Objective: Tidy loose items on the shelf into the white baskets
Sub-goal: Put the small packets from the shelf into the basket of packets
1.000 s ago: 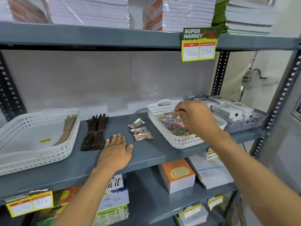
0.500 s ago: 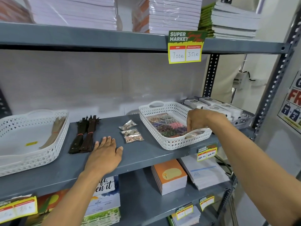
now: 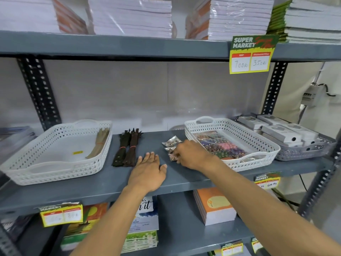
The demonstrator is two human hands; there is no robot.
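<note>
— Right hand (image 3: 191,154): fingers curled onto nearest of three small packets (image 3: 170,141) on grey shelf (image 3: 110,178); actual pinch not discernible.
— Left hand (image 3: 147,172)?
— Flat, palm down, unclenched, between dark bundles (image 3: 127,146) and packets; white baskets (image 3: 258,145) either side.

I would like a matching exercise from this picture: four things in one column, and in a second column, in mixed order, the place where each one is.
Things
1. tan bundle
2. dark bundles
3. bead packets
4. left hand

Places
A. in the right white basket
B. flat on the shelf, near its front edge
C. in the left white basket
D. loose on the shelf, between the two white baskets

Pairs: 1-C, 2-D, 3-A, 4-B
</note>
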